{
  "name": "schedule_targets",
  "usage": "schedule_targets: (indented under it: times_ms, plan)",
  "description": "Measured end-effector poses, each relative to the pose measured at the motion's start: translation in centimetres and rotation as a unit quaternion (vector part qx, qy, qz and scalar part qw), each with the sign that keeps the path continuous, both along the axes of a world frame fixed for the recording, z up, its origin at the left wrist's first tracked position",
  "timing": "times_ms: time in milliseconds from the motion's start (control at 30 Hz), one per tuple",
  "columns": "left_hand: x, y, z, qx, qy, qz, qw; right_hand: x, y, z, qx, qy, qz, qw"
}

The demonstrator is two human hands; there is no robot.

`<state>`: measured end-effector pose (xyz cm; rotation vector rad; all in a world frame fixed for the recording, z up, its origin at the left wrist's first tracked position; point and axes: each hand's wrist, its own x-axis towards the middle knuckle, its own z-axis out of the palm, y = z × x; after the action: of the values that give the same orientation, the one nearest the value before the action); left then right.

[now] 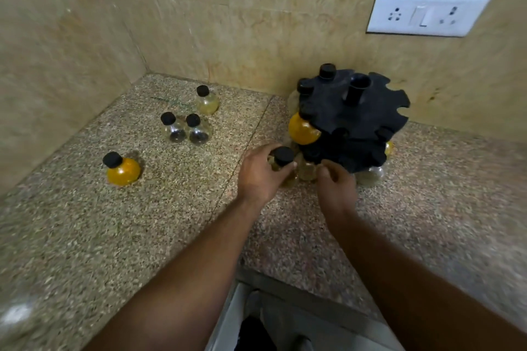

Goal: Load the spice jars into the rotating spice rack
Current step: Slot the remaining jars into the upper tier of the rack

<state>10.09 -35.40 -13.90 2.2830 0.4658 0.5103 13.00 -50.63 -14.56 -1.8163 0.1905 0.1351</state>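
Head view. Left hand (pixel 261 177) curled round a black-capped spice jar (pixel 282 158), held just beside the lower tier of the rotating rack (pixel 353 111); right hand (pixel 336 185), fingers bent at that tier's rim, its hold not discernible. Four loose jars (pixel 122 171) stand on the counter (pixel 142 236), well apart. Advised: steady the rack, align the jar's neck with an empty notch, slide in level

Left hand (pixel 258 174) grips a black-capped jar (pixel 282 158) just beside the spice rack (pixel 356 117)
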Motion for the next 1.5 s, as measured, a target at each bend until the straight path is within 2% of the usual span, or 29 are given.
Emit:
schedule_targets:
  times_ms: [133, 267, 367, 533, 733, 1033, 1133, 1300, 1500]
  plan:
    - [0.1, -2.4, 1.0, -0.002, -0.006, -0.042, 0.999, 1.3, -2.2, 2.0, 0.169, 0.031, -0.057, 0.983]
    - [0.9, -4.0, 3.2, -0.013, -0.026, -0.094, 0.995, 3.6, -3.6, 4.6, 0.237, 0.083, -0.094, 0.963]
    - [1.7, -4.8, 4.5, -0.011, -0.05, -0.119, 0.992, 5.2, -4.3, 5.4, 0.277, 0.122, -0.082, 0.949]
    - [4.1, -5.6, 5.5, 0.021, -0.066, -0.129, 0.989, 6.4, -4.8, 6.0, 0.27, 0.143, -0.081, 0.949]
    - [6.5, -6.1, 5.3, 0.062, -0.043, -0.166, 0.983, 7.1, -4.7, 6.0, 0.233, 0.118, -0.06, 0.963]
    - [7.7, -5.8, 4.4, 0.137, -0.029, -0.117, 0.983, 7.1, -4.6, 5.7, 0.195, 0.093, -0.035, 0.976]
    - [7.8, -6.1, 3.8, 0.131, -0.028, -0.09, 0.987, 7.1, -3.9, 5.4, 0.173, 0.083, -0.032, 0.981]
    - [7.7, -5.1, 3.1, 0.06, -0.027, -0.067, 0.996, 6.4, -2.1, 5.0, 0.139, 0.067, -0.046, 0.987]
    - [7.6, -1.9, 2.7, -0.017, -0.026, 0.003, 1.0, 5.8, 0.8, 4.4, 0.075, 0.018, 0.015, 0.997]
